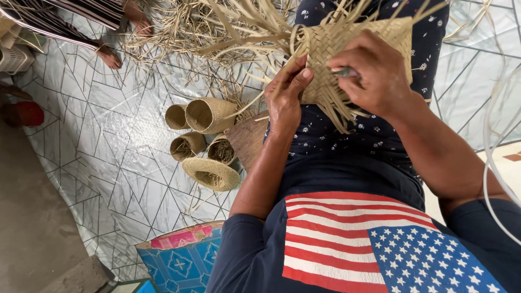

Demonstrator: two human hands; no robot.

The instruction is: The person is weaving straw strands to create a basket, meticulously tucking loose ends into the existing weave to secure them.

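**Two hands at a half-woven straw basket**

The person holds a woven basket piece (353, 49) over the lap, near the top middle of the view. It is pale tan, plaited in a tight diagonal pattern, with a rolled edge on its left side and many loose flat strips sticking out above and hanging below it. The left hand (285, 97) lies against the lower left of the weave, fingers straight and close together, pressing on the strips rather than curled round them. The right hand (372, 73) sits on the front of the piece, fingers closed on a small grey tool (344, 71) whose tip points left toward the weave; only a short part of it shows.

On the patterned floor covering (108, 163) to the left of the person lie several finished baskets (209, 115), tube-shaped and open-mouthed, on their sides and touching one another, with a round straw brim (211, 173) just below them. A heap of loose straw strips (179, 32) spreads across the top. At the bottom edge stands a blue box with a tile pattern (182, 263), its upper edge pink. A red round thing (27, 113) sits at the far left. Another person's bare feet (108, 56) rest at the top left, beside a pale slotted basket (13, 57).
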